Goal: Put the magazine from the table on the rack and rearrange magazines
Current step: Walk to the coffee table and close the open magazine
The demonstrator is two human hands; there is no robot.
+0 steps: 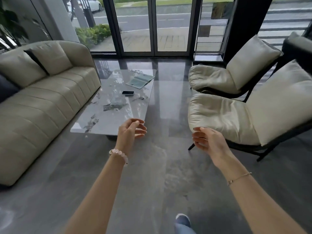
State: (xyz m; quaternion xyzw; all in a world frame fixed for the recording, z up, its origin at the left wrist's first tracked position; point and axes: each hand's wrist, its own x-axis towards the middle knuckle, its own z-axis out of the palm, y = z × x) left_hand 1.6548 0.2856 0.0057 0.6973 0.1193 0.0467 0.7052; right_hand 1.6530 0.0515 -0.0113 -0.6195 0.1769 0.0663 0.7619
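A pale green magazine (140,80) lies flat on the far right part of a grey marble coffee table (94,122). My left hand (130,132) hovers over the table's near right corner, fingers loosely curled and apart, holding nothing. My right hand (208,141) is raised in front of the nearer armchair, fingers spread, empty. Both hands are well short of the magazine. A tall dark rack (211,31) with wire shelves stands by the window at the back right; papers sit on its upper shelves.
A dark phone (128,93) and a clear glass object (116,101) rest mid-table. A beige sofa (43,102) lines the left. Two cream cushioned armchairs (236,114) stand on the right. Glossy grey floor runs between table and chairs. My shoe (182,219) shows at the bottom.
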